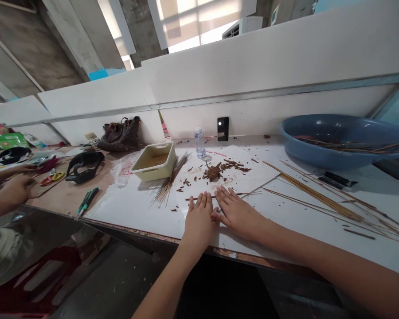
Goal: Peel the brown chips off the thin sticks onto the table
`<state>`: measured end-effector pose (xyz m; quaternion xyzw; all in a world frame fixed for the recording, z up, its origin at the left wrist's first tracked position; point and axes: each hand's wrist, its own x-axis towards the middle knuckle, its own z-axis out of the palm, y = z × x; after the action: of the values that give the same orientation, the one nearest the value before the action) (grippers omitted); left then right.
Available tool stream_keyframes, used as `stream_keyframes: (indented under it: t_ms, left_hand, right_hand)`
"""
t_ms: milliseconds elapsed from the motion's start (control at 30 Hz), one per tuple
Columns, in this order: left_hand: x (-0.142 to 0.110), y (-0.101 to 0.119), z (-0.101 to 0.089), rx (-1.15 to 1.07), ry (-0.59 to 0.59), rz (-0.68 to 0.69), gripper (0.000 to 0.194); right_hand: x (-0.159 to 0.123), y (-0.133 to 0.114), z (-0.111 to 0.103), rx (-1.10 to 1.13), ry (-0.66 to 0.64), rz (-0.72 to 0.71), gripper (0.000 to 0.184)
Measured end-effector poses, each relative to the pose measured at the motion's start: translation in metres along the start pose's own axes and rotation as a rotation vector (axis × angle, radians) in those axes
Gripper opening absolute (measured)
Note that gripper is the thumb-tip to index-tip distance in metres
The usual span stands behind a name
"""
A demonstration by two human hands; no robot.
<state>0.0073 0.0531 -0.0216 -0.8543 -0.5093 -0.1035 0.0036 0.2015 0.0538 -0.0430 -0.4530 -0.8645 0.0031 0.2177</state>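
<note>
Nearest, the left hand (201, 217) and right hand (236, 210) lie side by side, palms down, each grip flat with fingers stretched out, closed around nothing. Their fingers rest over a thin coated stick (244, 193), which lies crosswise on the white sheet (126, 208) covering part of the worktop (66, 197). Green-and-black cutters (87, 201) lie to the left near the edge; to the right, a bundle of tan sticks (319, 195) and scattered loose ones crowd the sheet around a black packet (337, 180). Just beyond the fingertips, a brown lump (213, 173) sits among crumbs, blocking the way straight ahead. Left of it, a fan of thin sticks (169, 184) lies against a pale yellow tub (149, 174). Farther left are another person's hands (18, 192), scissors (52, 178) and black headgear (84, 166). Behind stand a clear bottle (200, 144), a big blue basin (306, 155) holding more sticks, a brown bag (119, 136) and, upright by the white partition (252, 71), a phone (223, 129).
</note>
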Motion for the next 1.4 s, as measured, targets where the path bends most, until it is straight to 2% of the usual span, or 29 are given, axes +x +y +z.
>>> stream_keyframes:
  t_ms: [167,367,500,600,733,800,900,1000,1200,1400]
  left_hand:
    - [0.011,-0.002,-0.012,-0.002,-0.073,-0.047,0.061]
    - [-0.011,0.0,-0.008,0.007,-0.041,-0.041,0.063]
    - [0.006,-0.001,-0.014,0.008,-0.087,-0.097,0.062]
    - [0.011,0.001,-0.02,0.001,-0.093,-0.13,0.062]
    - [-0.009,0.001,-0.025,0.033,-0.091,-0.076,0.064]
    - [-0.012,-0.001,-0.028,0.057,-0.127,-0.071,0.065]
    - [0.001,-0.003,-0.036,0.069,-0.191,-0.109,0.067]
    - [0.007,-0.001,-0.038,0.061,-0.209,-0.141,0.067]
    - [-0.022,-0.001,-0.036,0.059,-0.165,-0.113,0.064]
    - [0.008,-0.004,-0.046,0.053,-0.203,-0.18,0.065]
  right_hand:
    - [0.006,0.004,-0.002,-0.015,-0.038,0.032,0.077]
    - [-0.008,0.0,0.008,-0.013,0.026,-0.006,0.075]
    - [0.005,0.012,0.006,-0.018,0.009,0.011,0.073]
    - [0.009,0.016,0.003,-0.028,-0.02,0.005,0.081]
    - [-0.003,0.008,-0.002,-0.017,-0.105,0.01,0.088]
    - [-0.003,0.005,-0.007,-0.016,-0.172,0.015,0.09]
    - [0.007,0.006,-0.017,-0.032,-0.236,0.048,0.094]
    - [0.012,0.005,-0.022,-0.068,-0.246,0.076,0.099]
    - [-0.005,-0.004,-0.016,-0.076,-0.228,0.032,0.102]
    - [0.012,0.008,-0.019,-0.085,-0.249,0.083,0.096]
